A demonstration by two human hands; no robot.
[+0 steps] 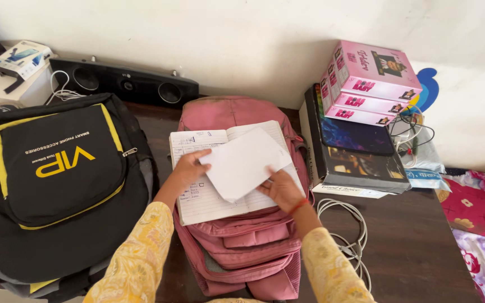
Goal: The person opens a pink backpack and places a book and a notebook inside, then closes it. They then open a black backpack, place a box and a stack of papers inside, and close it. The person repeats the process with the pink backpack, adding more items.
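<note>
White paper (246, 163) gripped at edges by both hands: left hand (189, 168), right hand (280, 189); over open notebook (209, 193) on pink backpack (242, 252).

A black backpack (57, 185) with yellow trim lies at the left, a black speaker bar (124, 84) beyond it. Pink boxes (369, 84) stack far right, white cables (349, 235) coil on the bench (416, 247).

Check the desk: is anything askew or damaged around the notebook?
Nothing looks damaged. The loose white paper sheet lies tilted across the open lined notebook on the pink fabric backpack, held by both hands. The white cable sprawls in loose loops nearby.
</note>
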